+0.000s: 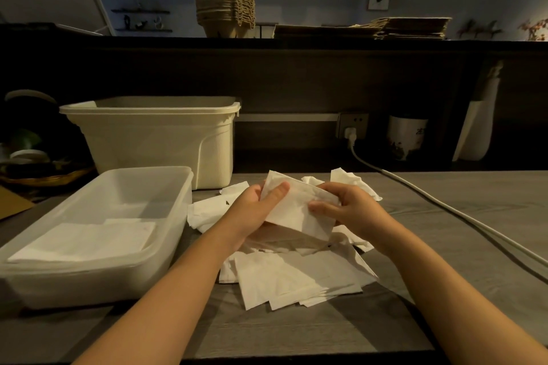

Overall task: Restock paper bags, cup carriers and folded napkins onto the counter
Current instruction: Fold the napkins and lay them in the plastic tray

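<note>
The left hand [255, 204] and right hand [353, 210] pinch one white napkin [299, 210] by its two sides, above a loose pile of napkins [296, 275] on the grey wood-grain table [444, 231]. Folded napkins [86, 238] lie flat in the clear tub [89, 287], with a beige bin [154, 133] behind it. Cup carriers [222, 9] and paper bags [409, 28] sit on the dark upper counter [296, 43]. In the dim room, the far-left clutter may be dishes.
</note>
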`<action>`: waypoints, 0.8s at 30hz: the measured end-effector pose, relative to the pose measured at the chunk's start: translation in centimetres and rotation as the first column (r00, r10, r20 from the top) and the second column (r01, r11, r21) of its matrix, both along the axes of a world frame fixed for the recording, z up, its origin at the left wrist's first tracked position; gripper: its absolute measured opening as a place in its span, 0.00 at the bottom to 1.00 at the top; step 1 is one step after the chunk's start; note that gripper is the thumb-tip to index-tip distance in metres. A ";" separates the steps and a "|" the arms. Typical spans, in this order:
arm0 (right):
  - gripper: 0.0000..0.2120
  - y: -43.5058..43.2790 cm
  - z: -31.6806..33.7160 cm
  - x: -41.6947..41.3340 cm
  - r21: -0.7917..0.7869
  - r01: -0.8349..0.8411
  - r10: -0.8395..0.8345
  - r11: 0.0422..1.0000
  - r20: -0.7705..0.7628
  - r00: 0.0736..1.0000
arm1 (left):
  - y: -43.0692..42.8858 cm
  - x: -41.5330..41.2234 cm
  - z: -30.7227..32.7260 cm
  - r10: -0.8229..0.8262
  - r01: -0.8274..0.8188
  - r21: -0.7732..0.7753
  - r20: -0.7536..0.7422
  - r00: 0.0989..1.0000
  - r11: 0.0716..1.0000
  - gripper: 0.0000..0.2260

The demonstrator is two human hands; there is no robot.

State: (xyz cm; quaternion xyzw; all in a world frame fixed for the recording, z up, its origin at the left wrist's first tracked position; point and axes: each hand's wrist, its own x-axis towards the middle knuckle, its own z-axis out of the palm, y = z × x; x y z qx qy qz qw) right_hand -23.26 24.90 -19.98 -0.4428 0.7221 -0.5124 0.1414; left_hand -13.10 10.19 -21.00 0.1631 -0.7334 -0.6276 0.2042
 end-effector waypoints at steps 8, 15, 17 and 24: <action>0.09 -0.1 -0.2 -0.2 0.050 0.029 -0.033 0.998 0.088 0.996 | 0.5 -0.5 -0.3 0.162 -0.160 -0.113 0.004 0.987 0.981 0.13; 0.05 0.0 -0.1 -0.1 -0.029 0.021 -0.015 0.999 0.181 0.983 | 1.1 -0.4 0.0 0.283 -0.281 -0.281 -0.032 0.958 0.918 0.16; 0.04 0.0 -0.1 0.0 -0.063 0.061 -0.047 0.996 0.203 0.978 | 1.6 -0.3 0.6 0.294 -0.282 -0.266 0.006 0.956 0.922 0.17; 0.06 -0.4 1.3 0.5 -0.095 0.073 -0.042 0.993 0.296 0.954 | 0.8 0.9 5.0 0.126 -0.068 -0.449 0.102 0.987 0.891 0.20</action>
